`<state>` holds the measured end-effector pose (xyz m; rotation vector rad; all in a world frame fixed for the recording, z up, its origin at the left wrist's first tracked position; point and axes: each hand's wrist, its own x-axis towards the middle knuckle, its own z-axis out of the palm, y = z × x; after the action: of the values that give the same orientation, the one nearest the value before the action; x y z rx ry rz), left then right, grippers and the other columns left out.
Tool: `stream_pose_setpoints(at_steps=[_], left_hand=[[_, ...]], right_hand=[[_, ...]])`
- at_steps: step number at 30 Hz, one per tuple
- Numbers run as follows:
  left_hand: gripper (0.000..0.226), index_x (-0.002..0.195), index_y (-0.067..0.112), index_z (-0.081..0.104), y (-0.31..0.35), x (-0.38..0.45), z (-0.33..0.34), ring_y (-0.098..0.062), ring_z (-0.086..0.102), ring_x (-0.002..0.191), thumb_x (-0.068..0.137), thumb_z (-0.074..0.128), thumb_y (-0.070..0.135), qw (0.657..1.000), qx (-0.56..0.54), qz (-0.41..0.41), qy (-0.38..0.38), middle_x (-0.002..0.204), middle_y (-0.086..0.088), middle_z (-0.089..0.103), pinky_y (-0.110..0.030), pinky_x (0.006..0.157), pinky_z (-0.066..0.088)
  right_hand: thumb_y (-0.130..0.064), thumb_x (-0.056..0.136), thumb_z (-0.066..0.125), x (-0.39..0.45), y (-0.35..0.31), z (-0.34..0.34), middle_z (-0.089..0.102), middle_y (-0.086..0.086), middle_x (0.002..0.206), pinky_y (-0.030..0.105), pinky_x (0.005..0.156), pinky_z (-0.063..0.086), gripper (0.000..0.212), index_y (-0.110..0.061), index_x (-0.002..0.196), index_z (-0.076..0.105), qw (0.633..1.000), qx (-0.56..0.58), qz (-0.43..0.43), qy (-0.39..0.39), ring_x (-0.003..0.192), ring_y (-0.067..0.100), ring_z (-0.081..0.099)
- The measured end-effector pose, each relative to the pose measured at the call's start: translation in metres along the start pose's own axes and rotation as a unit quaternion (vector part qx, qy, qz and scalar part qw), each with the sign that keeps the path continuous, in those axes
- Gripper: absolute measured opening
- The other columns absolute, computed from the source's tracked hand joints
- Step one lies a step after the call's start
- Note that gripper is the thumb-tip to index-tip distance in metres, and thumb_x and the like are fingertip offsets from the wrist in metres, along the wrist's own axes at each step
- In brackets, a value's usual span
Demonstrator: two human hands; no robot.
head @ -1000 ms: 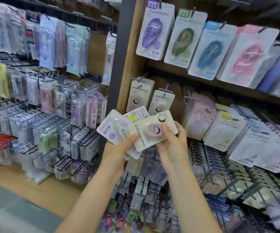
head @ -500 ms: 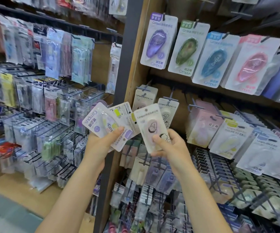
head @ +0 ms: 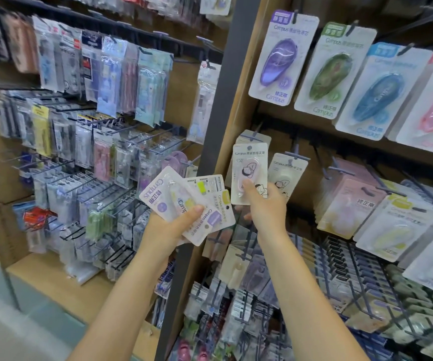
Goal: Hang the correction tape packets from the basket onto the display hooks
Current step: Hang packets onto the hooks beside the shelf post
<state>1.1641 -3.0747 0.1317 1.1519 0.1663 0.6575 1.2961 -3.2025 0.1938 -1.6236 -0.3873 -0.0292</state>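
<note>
My left hand (head: 170,229) grips a fan of several white correction tape packets (head: 184,201), thumb pressed across their fronts. My right hand (head: 265,204) pinches one pink correction tape packet (head: 248,169) upright by its lower edge. That packet's top sits right in front of a display hook (head: 255,135) that carries a matching packet behind it. A cream packet (head: 287,173) hangs on the hook just to the right. No basket is in view.
A dark upright post (head: 215,142) splits the left pegboard of plastic-bagged stationery (head: 101,142) from the right wooden display. Large purple, green, blue and pink tape packets (head: 324,71) hang above. Rows of hooks (head: 353,277) with more packets fill the lower right.
My right hand has turned the pink packet upright and raised it up and right toward the hook. My left hand with the fanned packets has stayed roughly where it was.
</note>
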Motion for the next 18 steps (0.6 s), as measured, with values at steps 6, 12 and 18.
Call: stream_pose_setpoints(at_steps=[6, 12, 18], left_hand=[[0.051, 0.125, 0.022, 0.068, -0.008, -0.007, -0.012, -0.028, 0.075, 0.106, 0.075, 0.077, 0.029, 0.999, -0.024, -0.011, 0.018, 0.116, -0.004, 0.078, -0.044, 0.081, 0.06], [0.051, 0.126, 0.031, 0.064, -0.016, -0.015, -0.001, -0.026, 0.075, 0.103, 0.077, 0.072, 0.021, 0.993, -0.108, 0.002, 0.036, 0.121, -0.004, 0.076, -0.046, 0.074, 0.062], [0.052, 0.13, 0.024, 0.064, -0.027, -0.022, 0.042, -0.023, 0.075, 0.1, 0.078, 0.072, 0.019, 0.992, -0.114, -0.031, -0.039, 0.121, -0.008, 0.076, -0.039, 0.075, 0.063]], right_hand=[[-0.04, 0.092, 0.071, 0.004, 0.005, 0.002, 0.056, -0.005, 0.119, 0.018, 0.07, 0.042, 0.048, -0.017, 0.129, 0.052, 0.997, -0.066, 0.014, 0.035, 0.105, 0.013, 0.057], [-0.044, 0.09, 0.071, -0.049, 0.026, -0.019, 0.062, 0.0, 0.113, 0.03, 0.08, 0.055, 0.039, -0.019, 0.115, 0.053, 0.998, -0.018, 0.059, 0.016, 0.097, 0.013, 0.064], [-0.025, 0.094, 0.069, -0.07, 0.024, -0.052, 0.078, 0.005, 0.104, 0.029, 0.069, 0.056, 0.024, -0.012, 0.114, 0.068, 0.983, 0.086, 0.091, -0.137, 0.088, 0.022, 0.074]])
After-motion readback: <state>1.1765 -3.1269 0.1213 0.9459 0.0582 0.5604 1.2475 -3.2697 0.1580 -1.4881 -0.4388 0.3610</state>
